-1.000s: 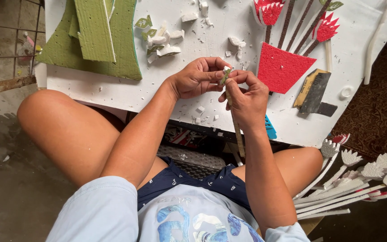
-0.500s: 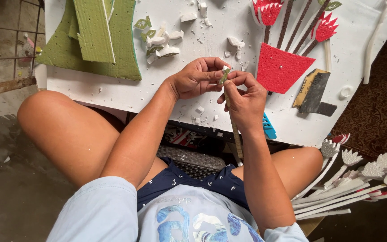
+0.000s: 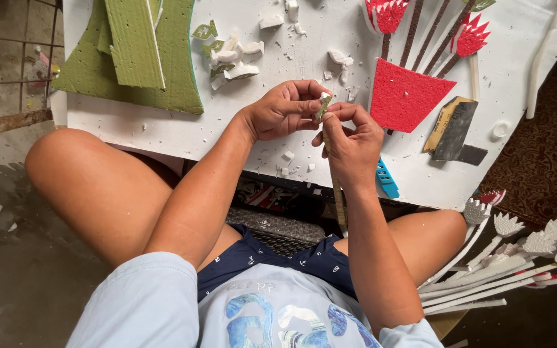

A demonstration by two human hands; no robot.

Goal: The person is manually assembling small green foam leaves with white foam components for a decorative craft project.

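Both hands are held together above the near edge of a white board (image 3: 182, 138). A small pale-green foam piece (image 3: 323, 103) is pinched between the closed fingertips of the left hand (image 3: 285, 111) and the right hand (image 3: 351, 138). A thin stick (image 3: 337, 193) is seen running down from the piece, past the right palm toward the lap; its lower end is hidden.

Green foam sheets (image 3: 136, 55) are laid at the board's far left. Small leaf cut-outs and white scraps (image 3: 230, 55) are scattered just beyond the left hand. A red fan-shaped foam piece (image 3: 402, 95) lies just beside the right hand, a blue cutter (image 3: 387, 179) near the wrist. White foam flowers on sticks (image 3: 517, 258) are piled by the right knee
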